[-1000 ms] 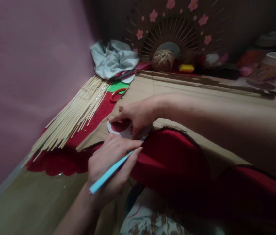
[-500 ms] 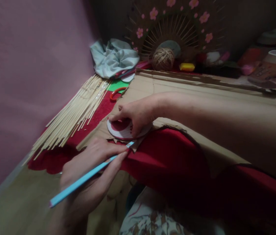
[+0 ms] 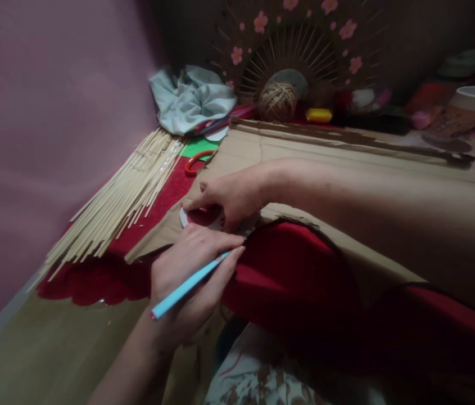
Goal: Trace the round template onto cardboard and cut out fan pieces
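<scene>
My left hand (image 3: 197,275) comes in from the lower left with a light-blue pencil (image 3: 189,287) pinched between thumb and fingers. Its tip is hidden by the fingertips, close to the lower edge of a round white disc with a red middle (image 3: 206,216). The disc lies on brown cardboard (image 3: 304,147), near the cut-out edge. From the right, my right hand (image 3: 233,199) reaches across and holds the disc down, fingers spread over it. Both hands cover part of the disc.
Thin wooden sticks (image 3: 111,202) lie on red cloth (image 3: 102,275) at left, by orange-handled scissors (image 3: 190,165). Behind are a crumpled pale cloth (image 3: 190,101), a ball of twine (image 3: 277,101), a yellow packet (image 3: 319,115), a paper cup (image 3: 473,112) and a flowered fan (image 3: 258,48).
My left hand has moved right and slightly up with the pencil along the disc's lower edge, now covering more of it. My right hand keeps its hold on the disc.
</scene>
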The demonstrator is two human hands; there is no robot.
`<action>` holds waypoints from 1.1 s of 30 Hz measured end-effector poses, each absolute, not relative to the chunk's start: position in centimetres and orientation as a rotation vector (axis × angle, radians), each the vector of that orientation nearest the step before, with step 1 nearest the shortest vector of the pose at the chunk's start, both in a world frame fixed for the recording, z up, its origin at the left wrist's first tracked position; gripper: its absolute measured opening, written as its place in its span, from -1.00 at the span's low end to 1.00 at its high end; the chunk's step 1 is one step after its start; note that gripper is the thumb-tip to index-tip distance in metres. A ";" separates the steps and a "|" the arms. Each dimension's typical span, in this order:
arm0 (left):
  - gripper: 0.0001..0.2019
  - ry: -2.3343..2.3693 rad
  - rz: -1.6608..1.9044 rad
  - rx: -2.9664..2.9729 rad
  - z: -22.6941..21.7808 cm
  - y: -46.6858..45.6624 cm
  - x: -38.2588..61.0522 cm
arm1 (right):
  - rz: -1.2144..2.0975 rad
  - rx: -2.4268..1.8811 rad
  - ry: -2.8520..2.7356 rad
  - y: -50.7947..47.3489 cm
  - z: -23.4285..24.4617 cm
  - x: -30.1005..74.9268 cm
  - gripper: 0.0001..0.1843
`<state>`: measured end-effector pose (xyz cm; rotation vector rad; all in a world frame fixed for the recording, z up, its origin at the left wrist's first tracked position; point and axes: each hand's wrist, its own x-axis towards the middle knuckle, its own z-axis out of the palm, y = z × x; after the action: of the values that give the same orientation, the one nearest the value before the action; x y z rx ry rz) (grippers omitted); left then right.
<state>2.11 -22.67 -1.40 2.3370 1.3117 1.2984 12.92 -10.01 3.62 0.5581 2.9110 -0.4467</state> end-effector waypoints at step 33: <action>-0.81 1.266 1.280 2.500 -0.8 -22.6 2.5 | -0.541 0.682 2.916 -9.9 3.2 12.6 -0.41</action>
<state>2.49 -22.65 -0.76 2.5005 1.2655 1.2802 12.63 -9.90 3.24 0.6823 2.9163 -0.5407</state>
